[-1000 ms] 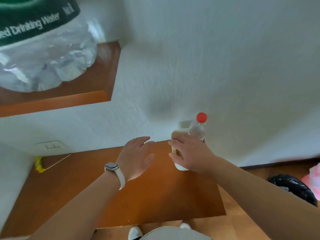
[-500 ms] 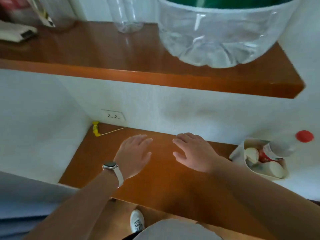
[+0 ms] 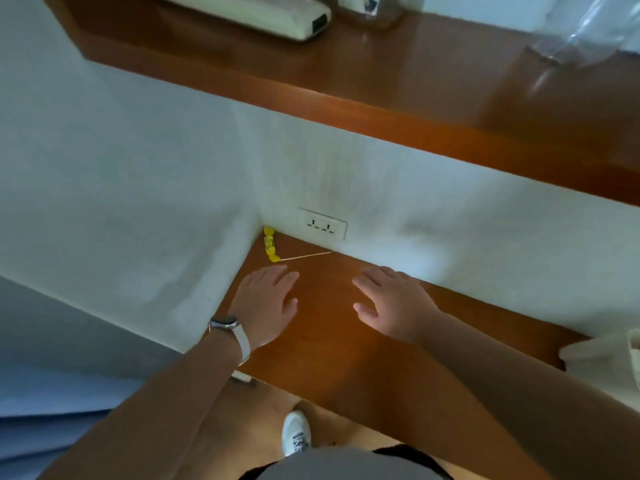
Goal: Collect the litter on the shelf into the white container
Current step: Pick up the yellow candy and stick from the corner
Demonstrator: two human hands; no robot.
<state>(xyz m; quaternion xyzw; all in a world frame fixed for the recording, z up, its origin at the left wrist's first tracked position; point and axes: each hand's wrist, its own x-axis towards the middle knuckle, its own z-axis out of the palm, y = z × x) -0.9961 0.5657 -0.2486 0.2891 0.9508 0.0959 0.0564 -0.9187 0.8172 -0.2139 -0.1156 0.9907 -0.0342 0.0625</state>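
Reach the left hand (image 3: 266,299), empty with fingers loosely apart, past its fingertips to the yellow wrapper (image 3: 270,246) and thin stick (image 3: 304,256) lying in the corner just below the wall socket (image 3: 322,224). Pinch low so the stick lifts too. Keep the right hand (image 3: 391,303), likewise splayed and empty, free for the white container (image 3: 602,358), far right of the socket at the frame's edge.

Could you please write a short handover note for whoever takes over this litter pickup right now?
Left hand: open, empty, over the lower shelf, nearest the litter.
Right hand: open, empty, beside it.
Litter: yellow candy wrapper in the back left corner under the wall socket; thin wooden stick lying next to it.
White container: at the shelf's right end, mostly out of frame, contents not visible.
Left: pick up wrapper and stick, carry them right, drop them in. Upper shelf not yet checked.
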